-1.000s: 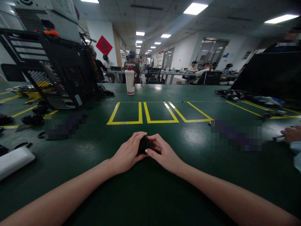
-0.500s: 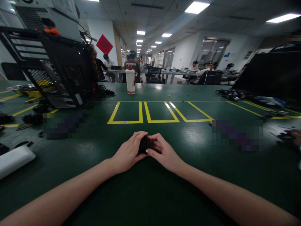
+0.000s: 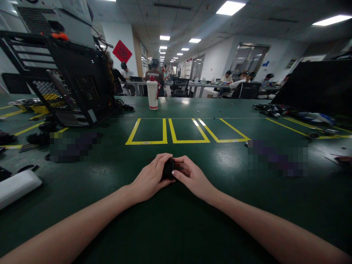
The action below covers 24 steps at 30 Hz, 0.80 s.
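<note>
A small black boxy object [image 3: 168, 171] is held low over the green table [image 3: 176, 227], between my two hands. From its left side my left hand [image 3: 147, 180] wraps it, fingers over the top and thumb underneath. My right hand [image 3: 194, 179] grips the right side, with the thumb pressed on the near face and the other fingers bent behind. Much of the object is covered by my fingers, and its exact kind cannot be made out.
Yellow tape outlines [image 3: 147, 143] mark the table ahead, with a white tumbler [image 3: 153, 96] behind them. An open computer case [image 3: 79, 84] stands at left, near a white object [image 3: 19, 187]. Cables [image 3: 271, 110] lie at right. People sit at far desks.
My right thumb has shifted slightly up and right on the black object. The left hand stays put. At the far right edge, a blurred hand or item has moved mostly out of view.
</note>
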Each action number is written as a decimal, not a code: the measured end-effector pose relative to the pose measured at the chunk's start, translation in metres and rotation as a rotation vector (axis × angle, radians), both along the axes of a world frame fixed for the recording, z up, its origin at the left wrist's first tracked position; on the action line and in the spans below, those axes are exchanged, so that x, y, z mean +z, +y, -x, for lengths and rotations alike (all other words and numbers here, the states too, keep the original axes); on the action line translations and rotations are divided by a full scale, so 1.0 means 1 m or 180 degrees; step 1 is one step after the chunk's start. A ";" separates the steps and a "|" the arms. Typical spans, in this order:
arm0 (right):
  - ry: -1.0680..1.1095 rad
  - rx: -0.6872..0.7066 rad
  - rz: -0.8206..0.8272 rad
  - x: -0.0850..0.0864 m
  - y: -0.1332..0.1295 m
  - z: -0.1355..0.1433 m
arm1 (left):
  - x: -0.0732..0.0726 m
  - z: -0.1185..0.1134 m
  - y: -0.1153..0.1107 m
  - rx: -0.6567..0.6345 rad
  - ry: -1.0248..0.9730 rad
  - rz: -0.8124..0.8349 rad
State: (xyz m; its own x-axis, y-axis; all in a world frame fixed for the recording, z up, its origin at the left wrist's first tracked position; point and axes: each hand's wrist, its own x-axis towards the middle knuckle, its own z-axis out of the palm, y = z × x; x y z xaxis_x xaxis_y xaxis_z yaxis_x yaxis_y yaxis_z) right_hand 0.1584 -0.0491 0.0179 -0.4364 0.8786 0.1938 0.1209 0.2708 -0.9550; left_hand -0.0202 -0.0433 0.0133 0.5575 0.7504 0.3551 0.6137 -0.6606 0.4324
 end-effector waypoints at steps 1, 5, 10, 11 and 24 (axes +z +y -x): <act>0.0022 0.0026 -0.0037 0.000 -0.001 0.000 | -0.001 0.000 0.000 0.0007 -0.0009 -0.0018; 0.0076 0.0031 -0.0126 -0.002 -0.002 0.001 | -0.002 -0.001 0.001 0.0003 -0.0006 -0.0046; 0.0041 -0.0056 -0.0191 -0.003 0.001 0.001 | 0.004 -0.001 -0.001 -0.0025 0.0017 0.0004; 0.0016 -0.0079 -0.0183 -0.003 0.001 0.001 | 0.006 0.000 -0.002 -0.0031 0.0027 0.0026; 0.0063 -0.0024 -0.0153 0.000 -0.003 0.001 | 0.006 0.000 -0.002 -0.0003 0.0093 0.0051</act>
State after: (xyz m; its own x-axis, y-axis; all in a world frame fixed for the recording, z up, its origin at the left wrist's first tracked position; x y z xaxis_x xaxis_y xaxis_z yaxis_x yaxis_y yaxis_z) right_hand 0.1575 -0.0521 0.0182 -0.4256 0.8713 0.2445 0.1044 0.3157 -0.9431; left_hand -0.0205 -0.0455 0.0193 0.5682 0.7553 0.3266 0.6255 -0.6543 0.4250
